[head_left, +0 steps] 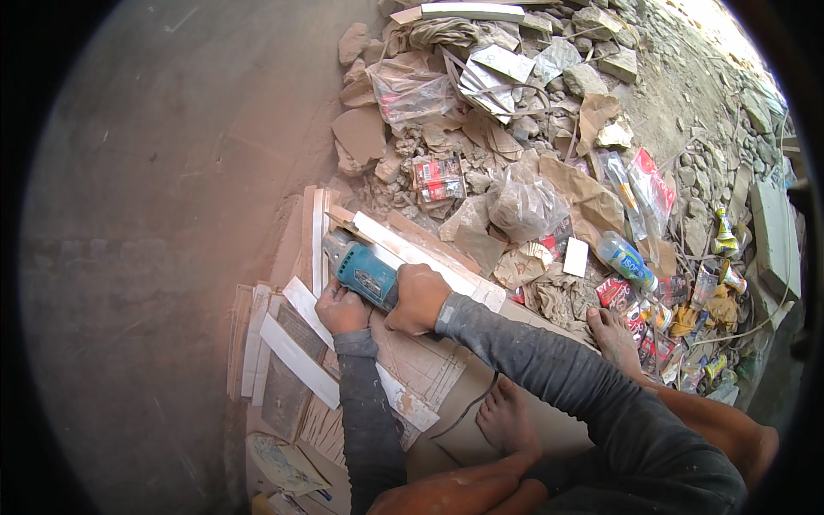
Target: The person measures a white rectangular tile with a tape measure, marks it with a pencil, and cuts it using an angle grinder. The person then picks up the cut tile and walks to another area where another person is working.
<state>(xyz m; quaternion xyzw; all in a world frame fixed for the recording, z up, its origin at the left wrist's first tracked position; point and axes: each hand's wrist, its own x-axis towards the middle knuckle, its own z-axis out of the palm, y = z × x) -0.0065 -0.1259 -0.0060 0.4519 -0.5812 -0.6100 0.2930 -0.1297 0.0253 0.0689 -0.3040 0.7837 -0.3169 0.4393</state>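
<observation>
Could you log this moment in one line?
right hand: wrapped around teal power tool | left hand: at tool's side, grip unclear | nearby: long white strip, rubble

we seem to be on a building site: heaped rubble [524,127], a dusty grey floor [163,257], white strips [299,360] and an angle grinder [365,273] show it.
</observation>
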